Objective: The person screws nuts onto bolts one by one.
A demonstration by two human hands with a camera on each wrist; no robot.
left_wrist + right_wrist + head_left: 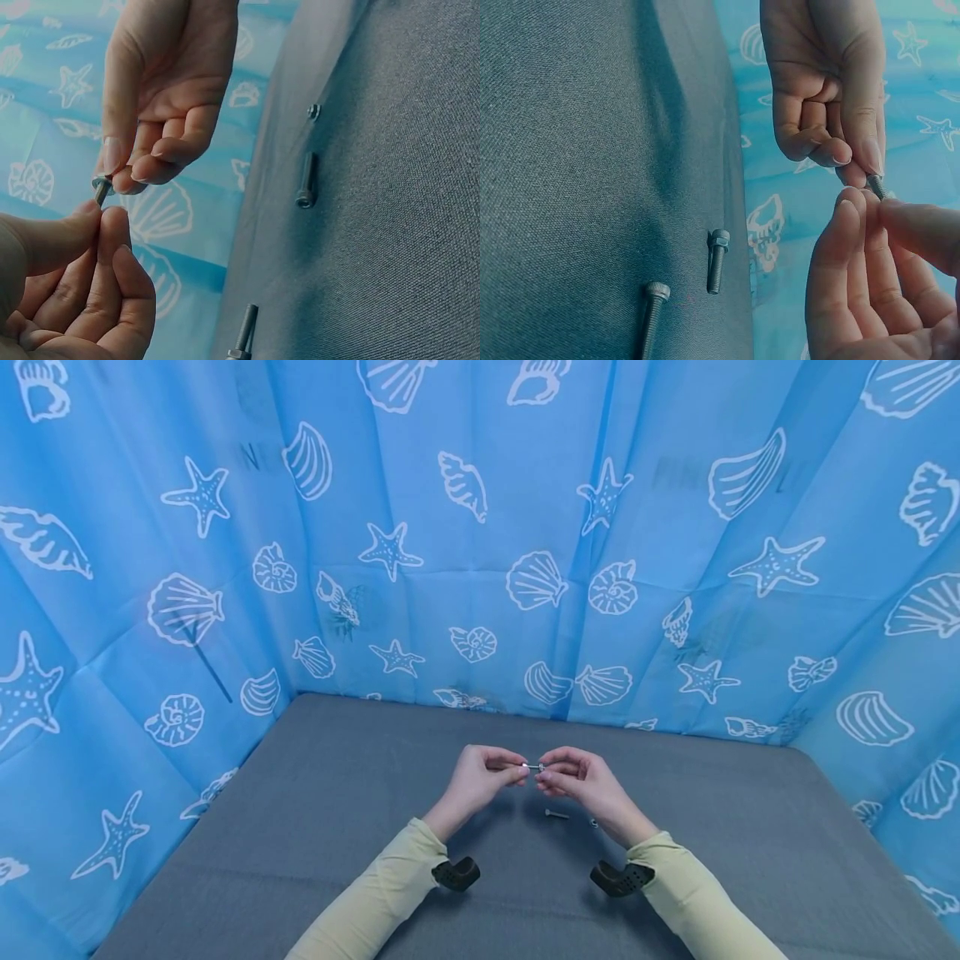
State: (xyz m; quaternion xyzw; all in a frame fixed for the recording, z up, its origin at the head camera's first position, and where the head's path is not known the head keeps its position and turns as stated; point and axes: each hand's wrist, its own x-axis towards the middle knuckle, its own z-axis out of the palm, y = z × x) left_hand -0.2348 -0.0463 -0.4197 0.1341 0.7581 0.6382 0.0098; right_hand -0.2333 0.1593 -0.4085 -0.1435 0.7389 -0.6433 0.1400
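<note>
A blue curtain (pixel 465 552) printed with white shells and starfish hangs behind and beside a grey cloth-covered surface (pixel 360 852). Above it, the left hand (pixel 483 772) and right hand (pixel 588 781) meet at a short metal bolt (pixel 533 767), pinching it at opposite ends between thumb and fingers. A fingertip hold probably suits so small a piece, and gripping only the ends leaves the middle of the shank bare. The hands are raised off the cloth, which likely keeps them from brushing the loose pieces below.

Those pieces lie within easy reach: a plain bolt (pixel 557 814) on its side, and a small nut (pixel 594 823) near the right wrist.

The left wrist view shows what looks like a flanged nut (pixel 97 181) at the right hand's fingertips; from the right wrist, that end is behind the thumb, while the thicker end, apparently the bolt's head, shows by the left hand. Both wrist views also reveal a bolt with a nut threaded on (pixel 718 261) lying on the cloth, which the head view does not show, perhaps because the left arm covers it.
</note>
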